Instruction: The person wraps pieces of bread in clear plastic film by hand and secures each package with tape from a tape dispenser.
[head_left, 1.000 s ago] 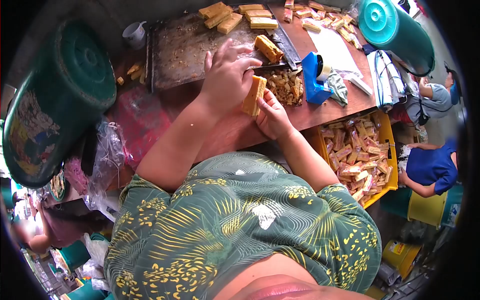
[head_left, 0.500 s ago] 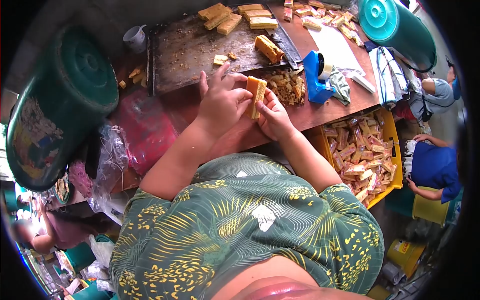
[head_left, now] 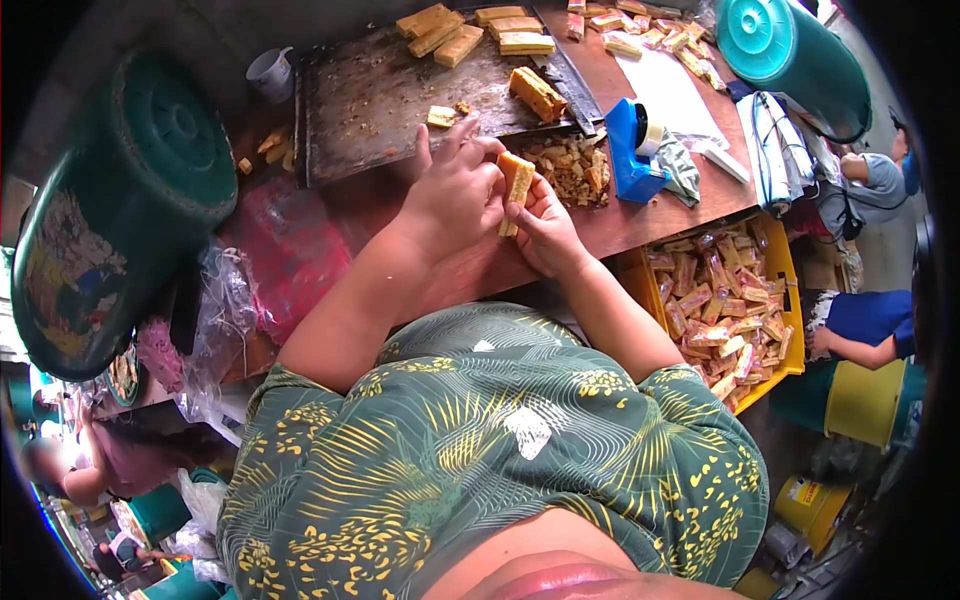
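Golden, a cake bar point(head_left: 517, 178) sat tilted above the table point(head_left: 625, 230) near the tray point(head_left: 380, 95), pinched in our right hand point(head_left: 545, 222), apparently for steadiness, while our left hand point(head_left: 455, 197) curled at its side, its grip unclear to us.

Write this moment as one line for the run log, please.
right hand: holds yellow bar | left hand: beside same bar | tray: unwrapped bars, beyond hands | yellow crate: heaped with wrapped bars
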Tool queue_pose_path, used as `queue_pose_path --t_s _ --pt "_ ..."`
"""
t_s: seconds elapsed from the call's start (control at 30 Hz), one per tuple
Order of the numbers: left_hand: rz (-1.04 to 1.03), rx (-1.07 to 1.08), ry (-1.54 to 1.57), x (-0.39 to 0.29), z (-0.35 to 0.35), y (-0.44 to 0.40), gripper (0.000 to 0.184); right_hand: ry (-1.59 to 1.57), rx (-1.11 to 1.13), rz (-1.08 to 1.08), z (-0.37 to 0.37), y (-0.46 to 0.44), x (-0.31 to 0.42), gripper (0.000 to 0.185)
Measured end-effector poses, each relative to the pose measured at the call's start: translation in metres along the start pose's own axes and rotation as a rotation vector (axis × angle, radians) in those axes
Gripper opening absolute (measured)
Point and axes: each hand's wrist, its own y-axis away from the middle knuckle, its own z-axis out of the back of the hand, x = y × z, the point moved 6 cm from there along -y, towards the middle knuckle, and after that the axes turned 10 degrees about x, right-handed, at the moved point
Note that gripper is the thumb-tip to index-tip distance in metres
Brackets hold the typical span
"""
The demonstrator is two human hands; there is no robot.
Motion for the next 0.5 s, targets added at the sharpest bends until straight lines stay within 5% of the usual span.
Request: queue_pose_path --t_s 0.27,0.37,0.4,0.5 --pt "-0.075 -0.189 -0.041 -0.014 0.051 -0.037 0.014 0.591 -0.022 0.208 -0.003 0.009 -0.004 0.075" --pt "-0.034 -0.245 -0.093 -0.007 0.055 -0.034 0.019 1.052 -0.098 0.268 -0.022 0.019 0.004 0.074" --pt "0.017 -0.244 -0.012 -0.001 0.062 -0.026 0.020 0.944 -0.111 0.270 -0.019 0.021 0.000 0.075" --pt "0.121 -0.271 0.034 0.043 0.071 0.013 0.020 1.354 -0.024 0.516 -0.030 0.026 0.016 0.077"
